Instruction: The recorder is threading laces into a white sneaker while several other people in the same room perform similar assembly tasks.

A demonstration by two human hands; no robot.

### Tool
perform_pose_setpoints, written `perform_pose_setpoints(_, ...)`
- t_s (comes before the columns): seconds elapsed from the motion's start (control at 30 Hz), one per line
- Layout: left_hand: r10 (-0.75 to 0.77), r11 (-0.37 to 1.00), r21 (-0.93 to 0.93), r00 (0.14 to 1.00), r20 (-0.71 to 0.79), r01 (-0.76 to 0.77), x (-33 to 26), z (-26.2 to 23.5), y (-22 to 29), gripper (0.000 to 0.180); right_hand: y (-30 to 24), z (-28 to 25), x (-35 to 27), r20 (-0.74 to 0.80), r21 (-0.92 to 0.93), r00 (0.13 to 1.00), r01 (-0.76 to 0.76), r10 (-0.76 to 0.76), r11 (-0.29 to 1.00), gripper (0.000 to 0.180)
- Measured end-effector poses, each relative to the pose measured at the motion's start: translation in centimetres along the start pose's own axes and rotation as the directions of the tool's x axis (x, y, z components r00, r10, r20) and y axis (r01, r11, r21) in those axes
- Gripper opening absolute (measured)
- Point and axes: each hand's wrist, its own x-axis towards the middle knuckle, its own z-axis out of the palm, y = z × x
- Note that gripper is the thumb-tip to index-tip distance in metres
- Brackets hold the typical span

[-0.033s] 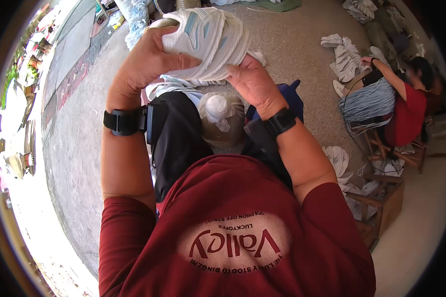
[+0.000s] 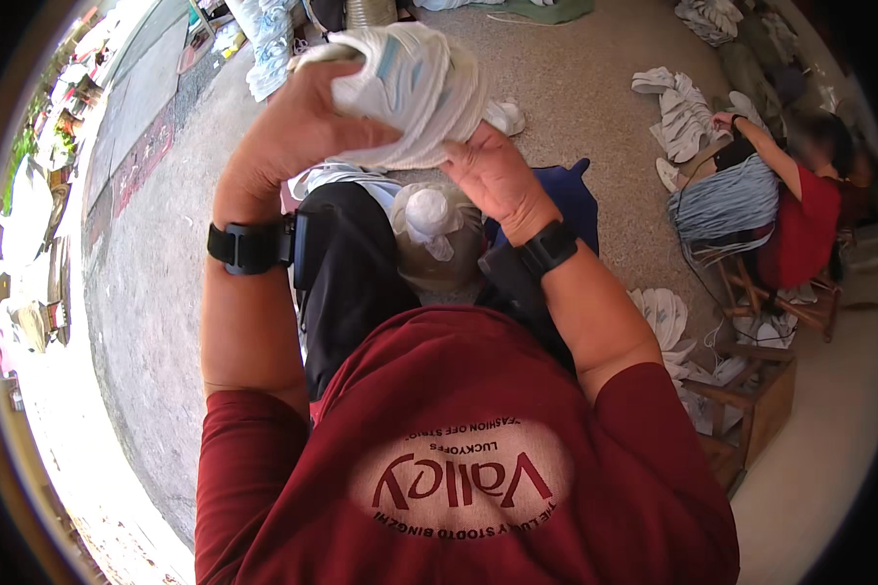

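I hold a white shoe upper [image 2: 415, 83] with pale blue stripes up in front of me, using both hands. My left hand [image 2: 293, 136] grips its left side, fingers curled over the top. At its lower right edge my right hand [image 2: 493, 175] pinches it from underneath. Each wrist wears a black band. Below the hands, a white wrapped lump [image 2: 429, 214] sits on a pale form between my knees. My black trouser leg [image 2: 346, 273] and a dark blue cloth [image 2: 576, 195] lie on either side of it.
At the right a person in a red top [image 2: 810, 214] sits bent over a bundle of pale blue cord [image 2: 727, 200]. White shoe uppers lie in piles [image 2: 683, 107] on the speckled floor. A wooden crate [image 2: 756, 400] with more white pieces [image 2: 663, 312] stands at my right.
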Motion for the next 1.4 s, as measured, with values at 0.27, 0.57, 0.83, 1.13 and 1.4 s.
perform_pose_setpoints(0.27,-0.425,0.713,0.667,0.890,0.167,0.215,-2.4,9.1,-11.1,0.045,3.5,0.2,-10.7,0.157,-0.960,0.987,0.143,0.040,0.241,0.034)
perform_pose_setpoints(0.57,-0.391,0.734,0.643,0.910,0.140,0.217,-3.1,9.7,-10.6,0.041,-5.1,-4.5,-14.6,-0.215,-0.727,0.970,-0.234,-0.110,-0.645,0.032)
perform_pose_setpoints(0.83,-0.350,0.755,0.621,0.930,0.108,0.212,-3.7,9.6,-11.9,0.043,-4.9,0.6,-17.1,-0.095,-0.928,0.921,0.056,0.379,-0.369,0.008)
perform_pose_setpoints(1.13,-0.317,0.750,0.636,0.943,0.103,0.182,-3.9,9.5,-11.7,0.034,-4.6,3.3,-12.1,0.024,-0.922,0.995,0.059,0.095,-0.383,0.039)
perform_pose_setpoints(1.4,-0.311,0.731,0.682,0.905,0.289,0.034,-4.4,9.8,-10.3,0.031,-1.4,-2.9,-9.4,-0.177,-0.758,0.976,-0.054,0.126,-0.650,0.050)
